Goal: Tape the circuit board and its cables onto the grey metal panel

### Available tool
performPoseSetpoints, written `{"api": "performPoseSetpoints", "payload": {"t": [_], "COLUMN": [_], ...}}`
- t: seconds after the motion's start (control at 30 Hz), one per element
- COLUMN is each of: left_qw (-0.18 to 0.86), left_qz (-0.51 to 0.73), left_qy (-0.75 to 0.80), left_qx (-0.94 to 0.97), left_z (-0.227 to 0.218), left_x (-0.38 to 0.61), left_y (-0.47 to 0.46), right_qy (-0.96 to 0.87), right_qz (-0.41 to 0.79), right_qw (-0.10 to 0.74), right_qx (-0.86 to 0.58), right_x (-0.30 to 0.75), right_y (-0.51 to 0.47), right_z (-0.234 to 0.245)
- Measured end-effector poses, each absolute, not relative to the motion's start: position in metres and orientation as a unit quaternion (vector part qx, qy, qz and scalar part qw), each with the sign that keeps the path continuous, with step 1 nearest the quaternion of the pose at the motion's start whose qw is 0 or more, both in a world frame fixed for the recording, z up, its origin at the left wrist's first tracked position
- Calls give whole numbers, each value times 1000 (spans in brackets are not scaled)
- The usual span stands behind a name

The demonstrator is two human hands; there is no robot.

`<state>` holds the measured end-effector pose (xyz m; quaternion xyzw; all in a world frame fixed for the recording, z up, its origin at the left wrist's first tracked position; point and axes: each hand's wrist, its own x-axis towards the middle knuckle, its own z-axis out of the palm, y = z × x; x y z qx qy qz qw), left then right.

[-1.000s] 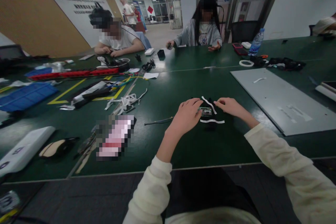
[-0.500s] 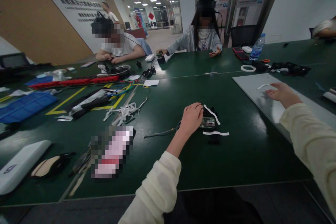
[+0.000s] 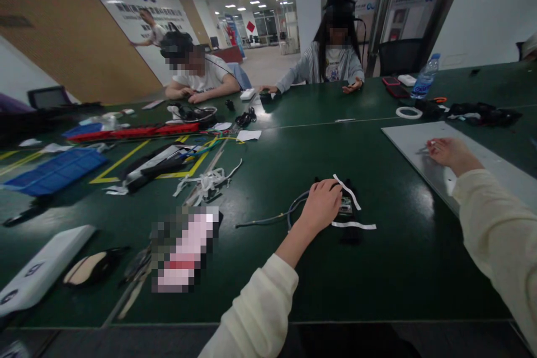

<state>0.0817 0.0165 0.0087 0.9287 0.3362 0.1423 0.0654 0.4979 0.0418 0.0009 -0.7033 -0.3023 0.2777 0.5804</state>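
Note:
My left hand (image 3: 323, 202) is closed over a small green circuit board (image 3: 346, 206) with dark parts around it, low on the table. The hand hides much of the board. A white strip (image 3: 349, 192) runs down beside my fingertips, and a second white strip (image 3: 354, 226) lies along the board's near side. Thin grey cable (image 3: 268, 218) trails left from under the hand. Over the grey panel (image 3: 405, 137) my right hand (image 3: 451, 154) is pinched, raised slightly above its surface. A small pale piece shows at its fingertips, seemingly a white strip, mostly hidden.
Tangled white strips (image 3: 207, 183), a pink phone (image 3: 187, 251) and a mouse (image 3: 90, 267) lie leftward. A blue basket (image 3: 54, 170) is farther left. A tape roll (image 3: 409, 113) and water bottle (image 3: 425, 77) stand beyond the panel. Two people sit across the table.
My right hand has turned and drawn its fingers into a pinch; the white strip beside its fingertips no longer lies in plain sight. The view has shifted slightly left. My left hand stays on the board.

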Motion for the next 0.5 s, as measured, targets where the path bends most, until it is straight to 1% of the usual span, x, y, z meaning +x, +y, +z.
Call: {"api": "performPoseSetpoints", "payload": {"t": [0.13, 0.27, 0.33, 0.4, 0.5], "left_qw": [79, 80, 78, 76, 73], "left_qz": [136, 144, 147, 152, 170], "left_qy": [341, 335, 336, 333, 326], "left_qx": [927, 928, 927, 928, 927], "left_z": [6, 5, 5, 5, 4], "left_x": [82, 83, 83, 84, 84], "left_y": [20, 21, 20, 20, 20], "right_qy": [-240, -267, -300, -391, -528], "right_qz": [350, 415, 454, 505, 505], "right_qw": [622, 638, 624, 586, 514], "right_qx": [-658, -591, -561, -499, -450], "right_x": [491, 445, 403, 352, 280], "right_y": [38, 38, 31, 18, -7], "right_z": [6, 21, 31, 41, 48]}}
